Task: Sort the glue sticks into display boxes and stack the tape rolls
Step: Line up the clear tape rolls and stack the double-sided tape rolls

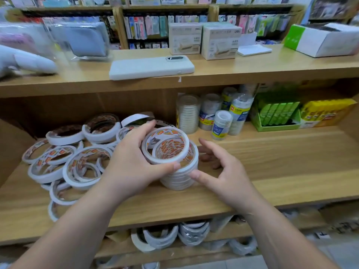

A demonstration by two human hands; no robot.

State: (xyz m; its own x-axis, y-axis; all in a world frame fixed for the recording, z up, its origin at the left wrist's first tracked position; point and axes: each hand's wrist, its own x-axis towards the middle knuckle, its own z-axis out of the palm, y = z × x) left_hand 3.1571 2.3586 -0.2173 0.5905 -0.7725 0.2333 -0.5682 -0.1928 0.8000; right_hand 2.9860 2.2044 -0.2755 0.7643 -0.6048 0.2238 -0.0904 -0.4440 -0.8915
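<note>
Here, a white tape roll [165,146] with orange print inside its core sits tilted on top of a stack of tape rolls [179,179], near the front middle of a wooden shelf [272,162]. The left hand [132,162] grips this roll, thumb on its near edge and fingers curled over its far edge. The right hand [223,171] is just beside the stack, fingers loosely bent and spread, holding nothing. Its thumb tip is at the stack's side, though contact cannot be told. Left of the stack lies a loose heap of rolls [64,162], some overlapping. Farther back on the right stand wrapped tape tubes [213,113], then a green box [275,117] and a yellow box [326,111]. A phone [151,67] lies on the shelf above.
</note>
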